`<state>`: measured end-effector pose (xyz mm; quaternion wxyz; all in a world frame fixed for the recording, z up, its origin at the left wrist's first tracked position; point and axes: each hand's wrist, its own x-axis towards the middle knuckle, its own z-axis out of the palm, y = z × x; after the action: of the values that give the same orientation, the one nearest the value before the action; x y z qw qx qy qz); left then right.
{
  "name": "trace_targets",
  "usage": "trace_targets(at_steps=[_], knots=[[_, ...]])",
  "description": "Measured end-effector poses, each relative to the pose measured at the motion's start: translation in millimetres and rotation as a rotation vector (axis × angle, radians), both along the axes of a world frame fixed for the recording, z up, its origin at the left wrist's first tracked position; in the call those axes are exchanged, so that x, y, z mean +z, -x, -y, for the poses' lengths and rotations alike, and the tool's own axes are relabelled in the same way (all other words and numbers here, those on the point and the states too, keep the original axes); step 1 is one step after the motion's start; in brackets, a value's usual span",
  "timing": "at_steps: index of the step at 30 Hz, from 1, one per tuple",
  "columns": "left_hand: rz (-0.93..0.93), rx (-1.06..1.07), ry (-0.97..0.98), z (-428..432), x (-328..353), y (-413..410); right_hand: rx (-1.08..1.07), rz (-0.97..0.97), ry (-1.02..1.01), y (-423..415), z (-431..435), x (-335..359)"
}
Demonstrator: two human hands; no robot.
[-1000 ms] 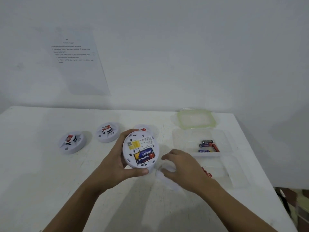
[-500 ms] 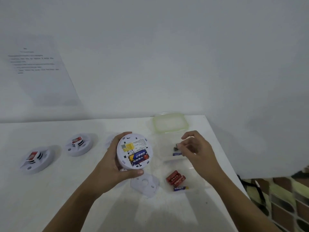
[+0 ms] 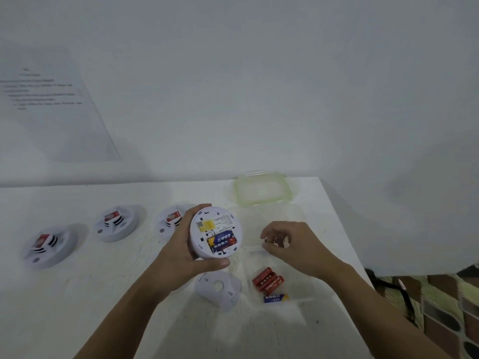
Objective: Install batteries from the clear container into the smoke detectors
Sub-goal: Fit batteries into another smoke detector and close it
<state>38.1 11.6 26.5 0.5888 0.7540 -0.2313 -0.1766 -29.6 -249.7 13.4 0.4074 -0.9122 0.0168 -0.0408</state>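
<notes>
**One cell seated, a second being fetched**

The left hand point(image 3: 181, 257) wraps a detector point(image 3: 215, 233) from the side and tips its back toward the head camera — a hold that keeps the open battery bay in plain sight and leaves the slot free for loading. One blue battery point(image 3: 222, 241) already lies in the bay; the room beside it looks unfilled, though glare makes that hard to confirm.

The right hand point(image 3: 287, 244) hovers over the far part of the clear container point(image 3: 298, 216), fingertips drawn together on something small and dark, probably a battery; its shape is too blurred to be sure. More batteries point(image 3: 268, 279) lie in the near part of the container, within easy reach.

The cover point(image 3: 217, 290) rests on the table point(image 3: 77, 294) just below the held detector, likely parked there for refitting. The lid point(image 3: 261, 189) sits behind the container, out of the way. Three more detectors point(image 3: 116, 224) wait in a row at the left, face up.
</notes>
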Motion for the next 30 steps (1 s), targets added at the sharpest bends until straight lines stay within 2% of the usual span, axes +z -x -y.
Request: trace_targets(at_steps=[5,12,16,24,30], knots=[[0.005,-0.012,-0.018,-2.0,2.4,1.1,-0.086,0.036,-0.119,-0.3,-6.3,3.5],[-0.005,-0.042,-0.022,7.4,6.0,5.9,0.002,0.109,-0.219,-1.1,-33.5,21.4],[0.016,-0.061,-0.018,15.1,3.6,8.8,-0.062,0.128,-0.281,-0.7,-42.6,16.8],[0.072,-0.065,0.000,30.0,4.4,14.3,-0.202,0.068,-0.366,9.6,-49.2,18.0],[0.113,-0.052,-0.002,33.5,2.9,18.9,-0.240,-0.053,-0.471,14.6,-54.9,27.5]])
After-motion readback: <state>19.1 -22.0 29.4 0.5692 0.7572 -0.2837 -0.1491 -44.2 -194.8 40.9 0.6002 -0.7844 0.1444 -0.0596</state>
